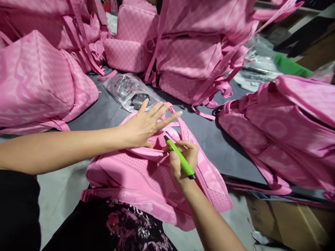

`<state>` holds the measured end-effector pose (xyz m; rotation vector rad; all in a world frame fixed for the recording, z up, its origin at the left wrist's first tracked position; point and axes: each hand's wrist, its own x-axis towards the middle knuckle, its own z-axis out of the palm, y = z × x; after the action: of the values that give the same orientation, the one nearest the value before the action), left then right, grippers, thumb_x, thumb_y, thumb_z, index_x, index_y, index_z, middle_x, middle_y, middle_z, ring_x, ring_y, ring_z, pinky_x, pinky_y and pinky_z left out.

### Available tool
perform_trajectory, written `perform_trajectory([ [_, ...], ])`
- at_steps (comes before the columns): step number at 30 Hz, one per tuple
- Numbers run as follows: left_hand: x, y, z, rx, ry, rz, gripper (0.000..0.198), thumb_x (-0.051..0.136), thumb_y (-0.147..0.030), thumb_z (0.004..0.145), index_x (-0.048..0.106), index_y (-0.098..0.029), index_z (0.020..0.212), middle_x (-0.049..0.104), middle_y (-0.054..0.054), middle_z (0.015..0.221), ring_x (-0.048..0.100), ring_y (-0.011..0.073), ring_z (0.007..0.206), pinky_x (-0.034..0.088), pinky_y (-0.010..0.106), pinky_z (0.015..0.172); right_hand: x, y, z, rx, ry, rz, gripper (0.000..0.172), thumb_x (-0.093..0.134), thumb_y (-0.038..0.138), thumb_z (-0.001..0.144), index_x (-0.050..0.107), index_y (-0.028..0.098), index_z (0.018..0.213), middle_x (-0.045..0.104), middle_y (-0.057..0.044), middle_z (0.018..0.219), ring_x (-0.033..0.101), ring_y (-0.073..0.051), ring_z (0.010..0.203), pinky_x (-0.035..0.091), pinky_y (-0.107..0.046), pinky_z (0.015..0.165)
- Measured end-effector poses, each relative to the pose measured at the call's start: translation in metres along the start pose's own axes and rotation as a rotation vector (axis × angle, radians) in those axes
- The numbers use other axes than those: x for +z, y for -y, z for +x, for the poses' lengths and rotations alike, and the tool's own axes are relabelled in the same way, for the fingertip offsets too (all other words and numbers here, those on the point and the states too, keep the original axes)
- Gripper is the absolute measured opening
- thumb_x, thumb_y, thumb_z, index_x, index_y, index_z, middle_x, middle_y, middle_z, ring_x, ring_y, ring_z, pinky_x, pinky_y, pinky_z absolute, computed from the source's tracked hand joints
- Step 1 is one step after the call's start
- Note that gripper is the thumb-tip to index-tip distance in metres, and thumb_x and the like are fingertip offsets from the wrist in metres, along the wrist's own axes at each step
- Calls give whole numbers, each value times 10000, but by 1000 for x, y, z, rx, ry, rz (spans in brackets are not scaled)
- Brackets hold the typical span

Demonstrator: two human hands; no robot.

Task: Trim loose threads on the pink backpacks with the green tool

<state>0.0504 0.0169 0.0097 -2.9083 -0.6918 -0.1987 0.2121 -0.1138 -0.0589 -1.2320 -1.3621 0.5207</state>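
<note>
A pink backpack (pixel 123 170) lies across the table's near edge and my lap, its dotted back panel and straps facing up. My left hand (pixel 149 123) rests over its upper part with the fingers spread. In my right hand (pixel 184 157) is a bright green marker pen (pixel 180 158), its dark tip pointing up and away toward my left hand. The right fingers are curled around the pen, close above the bag's fabric. Just beyond my left hand sits a clear plastic bag (pixel 128 90) with small dark items inside, too unclear to name.
Stacked pink backpacks (pixel 188 55) stand along the back of the grey table (pixel 104 113). Another pink backpack (pixel 39 80) is at left, and one more (pixel 282 129) at right. A green bin (pixel 291 64) and a cardboard box (pixel 282 223) are on the right side.
</note>
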Motion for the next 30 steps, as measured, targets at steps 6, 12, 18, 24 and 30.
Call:
perform_trajectory([
  [6,8,-8,7,-120,121,14,1097,744,-410,820,27,-176,1616,342,263,1569,432,432,1347,343,569,1071,-26,15,33,-17,365,-266,145,646,302,909,704,200,994,753,-63,912,708,-202,786,558,-360,740],
  [12,12,-6,9,-118,108,26,942,627,-358,895,79,-83,1610,460,253,1465,503,401,1204,388,510,976,-43,37,76,59,768,-306,290,634,363,917,743,225,1147,777,-47,1056,719,-197,854,563,-336,779],
  [18,15,-6,13,-173,124,-10,946,646,-301,867,93,-129,1614,511,221,1423,507,376,1181,387,478,963,-30,40,81,-99,875,-611,239,571,178,909,759,197,1054,772,-58,902,696,-212,795,516,-390,824],
  [24,20,-1,20,-141,136,-21,1045,707,-325,843,41,-87,1612,380,265,1541,416,410,1342,352,527,1047,-27,36,69,-179,828,-768,209,583,210,935,729,159,1076,749,-86,892,671,-249,846,473,-427,844],
  [30,29,3,23,-96,166,-14,1189,783,-386,777,-30,-164,1616,239,270,1617,356,449,1402,283,593,1101,-31,22,72,-146,801,-670,232,581,213,941,715,187,1128,756,-79,943,664,-229,865,471,-412,865],
])
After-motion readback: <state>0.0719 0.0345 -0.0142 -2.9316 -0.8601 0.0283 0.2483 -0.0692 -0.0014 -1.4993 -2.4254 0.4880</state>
